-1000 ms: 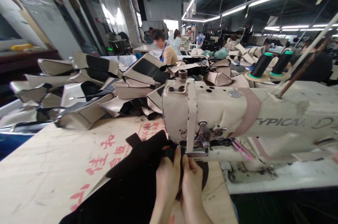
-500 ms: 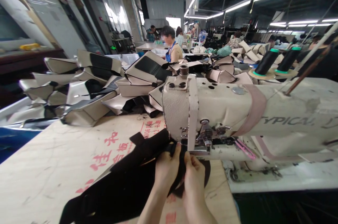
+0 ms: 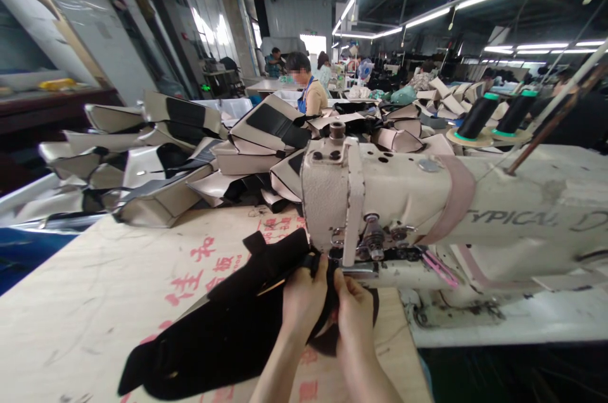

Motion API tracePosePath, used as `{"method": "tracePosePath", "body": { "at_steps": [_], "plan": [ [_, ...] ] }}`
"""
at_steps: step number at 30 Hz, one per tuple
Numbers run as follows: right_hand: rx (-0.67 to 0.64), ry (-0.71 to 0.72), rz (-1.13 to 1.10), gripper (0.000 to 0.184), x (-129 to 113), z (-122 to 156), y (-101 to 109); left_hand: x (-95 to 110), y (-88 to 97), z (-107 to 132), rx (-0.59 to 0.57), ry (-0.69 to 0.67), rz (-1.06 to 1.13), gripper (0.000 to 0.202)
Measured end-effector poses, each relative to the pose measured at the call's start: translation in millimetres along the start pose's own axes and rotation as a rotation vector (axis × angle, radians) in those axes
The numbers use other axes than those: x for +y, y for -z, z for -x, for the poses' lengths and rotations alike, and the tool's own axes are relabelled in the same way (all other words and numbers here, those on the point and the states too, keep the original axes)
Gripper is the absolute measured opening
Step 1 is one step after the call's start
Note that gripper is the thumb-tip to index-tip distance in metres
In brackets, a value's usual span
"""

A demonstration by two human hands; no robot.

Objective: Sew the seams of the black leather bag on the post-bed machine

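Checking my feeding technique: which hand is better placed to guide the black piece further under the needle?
Probably the left hand: it lies on the black piece, whose bulk trails leftward. The right hand only pinches the edge by the sewing machine.

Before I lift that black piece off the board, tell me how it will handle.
The black piece is probably floppy: it drapes flat over the wooden board and bunches where the left hand and right hand pinch it at the sewing machine. It looks light for its spread. Its long trailing end would likely sag and drag when lifted.
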State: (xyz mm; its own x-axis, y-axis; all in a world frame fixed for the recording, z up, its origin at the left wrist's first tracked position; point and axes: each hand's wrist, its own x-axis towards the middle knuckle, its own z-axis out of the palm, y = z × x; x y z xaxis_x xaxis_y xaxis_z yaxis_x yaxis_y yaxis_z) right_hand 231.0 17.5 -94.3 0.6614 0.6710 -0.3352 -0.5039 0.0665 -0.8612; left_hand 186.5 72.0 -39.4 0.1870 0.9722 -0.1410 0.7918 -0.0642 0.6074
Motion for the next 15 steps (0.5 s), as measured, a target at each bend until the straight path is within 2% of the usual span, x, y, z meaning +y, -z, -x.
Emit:
{"method": "tracePosePath", "body": {
  "at_steps": [4,9,15],
  "plan": [
    [-0.043,0.015,0.041,0.051,-2,1,3,2,0.9,1,0.006,-0.014,-0.011,0.035],
    [-0.058,0.163,0.185,0.047,-4,1,8,2,1.1,1,0.021,-0.024,-0.032,0.034],
    [-0.077,0.213,0.248,0.042,-7,0,13,1,0.8,3,0.026,-0.048,-0.056,0.034]
  ]
}}
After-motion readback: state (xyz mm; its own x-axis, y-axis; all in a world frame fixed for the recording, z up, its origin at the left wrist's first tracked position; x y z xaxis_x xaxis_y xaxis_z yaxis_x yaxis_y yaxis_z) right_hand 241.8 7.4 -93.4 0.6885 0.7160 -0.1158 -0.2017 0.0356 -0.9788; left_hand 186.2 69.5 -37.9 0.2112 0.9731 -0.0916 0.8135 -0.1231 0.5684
